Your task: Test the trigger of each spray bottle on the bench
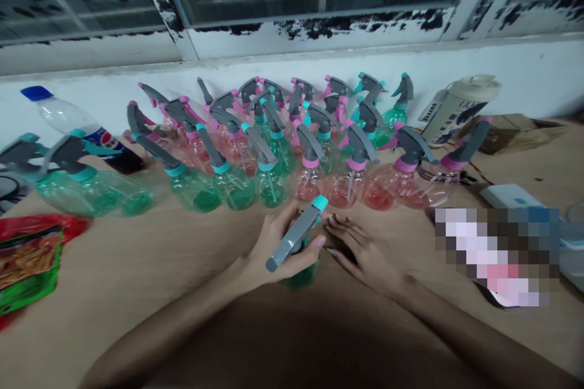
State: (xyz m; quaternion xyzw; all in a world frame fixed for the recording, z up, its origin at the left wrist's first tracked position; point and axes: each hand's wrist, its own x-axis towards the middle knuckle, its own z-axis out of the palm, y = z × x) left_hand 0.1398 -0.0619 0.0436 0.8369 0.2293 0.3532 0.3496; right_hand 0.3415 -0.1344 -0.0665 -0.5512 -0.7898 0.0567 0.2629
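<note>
A green spray bottle (302, 273) with a grey trigger head and teal nozzle stands upright close in front of me. Wrapped around its neck, just under the head, is my left hand (269, 249). My right hand (365, 258) lies to the right of the bottle, fingers stretched out and holding nothing; its fingertips come close to the nozzle, and I cannot tell if they touch. Right behind both hands runs a row of similar bottles, among them a clear green bottle (272, 187) and a pink bottle (342, 191).
More pink and green spray bottles crowd back toward the wall. A Pepsi bottle (86, 124) leans into view at left, above a red and green snack packet (34, 261). On the right are a coffee cup (465, 106), a cardboard box (511, 132) and a blurred-out phone-like item (497, 255).
</note>
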